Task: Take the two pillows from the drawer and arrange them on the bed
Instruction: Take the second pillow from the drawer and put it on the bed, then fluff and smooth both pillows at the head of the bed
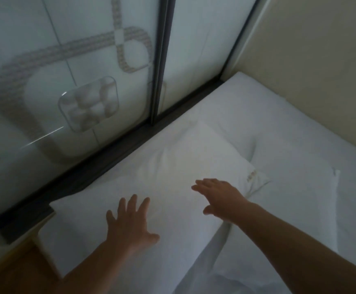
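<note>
The near pillow [172,170] lies flat on the bed [300,128], at its head end, with 1 long edge close along the dark frame rail [100,164] below the glossy patterned headboard panel [66,71]. A second pillow [295,179] lies just beside it on the right, toward the beige wall [321,49]; the corner of the near pillow, which bears a small label, appears to overlap it slightly.

The left hand [130,221] is spread wide, palm down, on or just above the near pillow's lower left area; contact cannot be confirmed because of blur. The right hand [219,198] is also flat, fingers extended together, over the pillow's right side near the labelled corner. Neither hand holds anything.

Assessment: both pillows are out of the drawer, which is not in view, and on the bed. The retrieval part appears complete. What remains, in my judgement, is only final smoothing or squaring of the near pillow against its neighbour. A fold of white bedding [225,262] lies below the right forearm.
</note>
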The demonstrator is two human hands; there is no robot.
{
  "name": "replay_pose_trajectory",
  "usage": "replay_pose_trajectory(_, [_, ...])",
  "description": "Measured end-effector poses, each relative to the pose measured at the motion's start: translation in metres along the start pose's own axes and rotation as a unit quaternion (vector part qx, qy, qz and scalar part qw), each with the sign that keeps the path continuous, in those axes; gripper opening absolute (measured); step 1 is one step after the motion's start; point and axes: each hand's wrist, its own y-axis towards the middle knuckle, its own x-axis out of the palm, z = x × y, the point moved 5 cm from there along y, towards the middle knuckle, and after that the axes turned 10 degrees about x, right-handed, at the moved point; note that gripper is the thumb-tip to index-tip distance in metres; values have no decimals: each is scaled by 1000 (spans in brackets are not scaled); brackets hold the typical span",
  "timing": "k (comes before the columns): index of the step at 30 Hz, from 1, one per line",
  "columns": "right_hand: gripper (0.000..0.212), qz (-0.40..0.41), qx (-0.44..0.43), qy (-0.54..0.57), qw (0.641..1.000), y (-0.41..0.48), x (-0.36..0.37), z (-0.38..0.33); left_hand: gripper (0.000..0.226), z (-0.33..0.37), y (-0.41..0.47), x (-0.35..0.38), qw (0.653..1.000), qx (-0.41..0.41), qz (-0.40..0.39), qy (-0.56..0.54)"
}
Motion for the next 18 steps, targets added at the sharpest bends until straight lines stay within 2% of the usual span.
replay_pose_trajectory(5, [91,-27,-3,-52,998,39,2,0,124,-17,28,20,996,-47,-49,-51])
replay_pose_trajectory(9, [107,-42,-2,-92,995,66,12,-1,134,-15,44,36,992,-69,-48,-97])
replay_pose_trajectory(12, [111,-40,2,-129,991,86,13,9,142,-7,58,51,988,-84,-32,-123])
replay_pose_trajectory(14, [112,-46,6,-148,988,94,14,20,141,-10,62,57,988,-79,-2,-132])
replay_pose_trajectory(16, [112,-37,5,-154,987,101,15,29,122,-5,69,56,975,-11,42,-218])
replay_pose_trajectory(17, [114,-38,5,-153,987,106,16,36,113,0,71,49,965,37,128,-227])
replay_pose_trajectory(18, [118,-41,7,-154,987,114,15,43,101,4,67,42,956,43,213,-197])
